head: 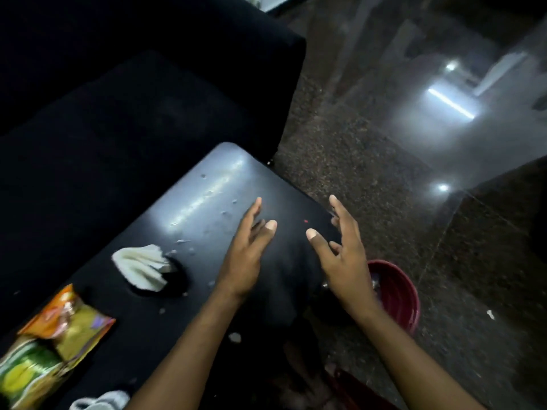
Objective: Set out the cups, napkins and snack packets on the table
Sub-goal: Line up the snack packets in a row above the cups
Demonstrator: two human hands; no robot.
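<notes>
A dark table (207, 179) fills the lower left. A fanned white napkin (140, 266) stands in a dark cup (177, 284) near the table's middle. An orange snack packet (69, 321) and a green and yellow packet (23, 374) lie at the left edge. Another white napkin (102, 400) shows at the bottom edge. My left hand (250, 250) hovers open over the table's right part, fingers spread. My right hand (343, 247) is open beside it, at the table's right edge. Neither holds anything.
A black sofa (133, 84) stands behind the table. A red bucket (398, 294) sits on the speckled stone floor (370, 173) right of the table, partly behind my right wrist. White crumbs dot the tabletop. Ceiling lights reflect off the floor.
</notes>
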